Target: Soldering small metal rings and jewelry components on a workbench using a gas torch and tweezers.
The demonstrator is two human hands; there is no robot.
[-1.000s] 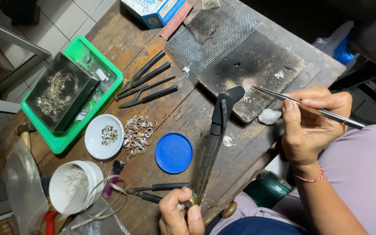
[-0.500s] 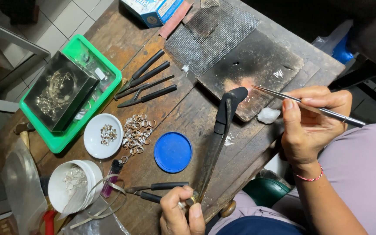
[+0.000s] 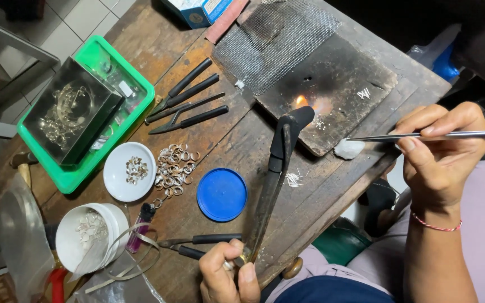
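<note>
My left hand grips the rear end of a long black torch at the bench's near edge. The torch nozzle reaches to a dark soldering block, where a small orange flame burns beside tiny silver pieces. My right hand is at the right and pinches long metal tweezers. Their tip points left and stops just short of the block's near edge, above a white lump.
On the wooden bench lie a wire mesh, black pliers, a blue lid, a pile of silver rings, two white bowls, a purple lighter and a green tray holding a dark box of jewellery.
A flame now burns on the block at the torch nozzle. The tweezers' tip has drawn back to the right, off the block.
</note>
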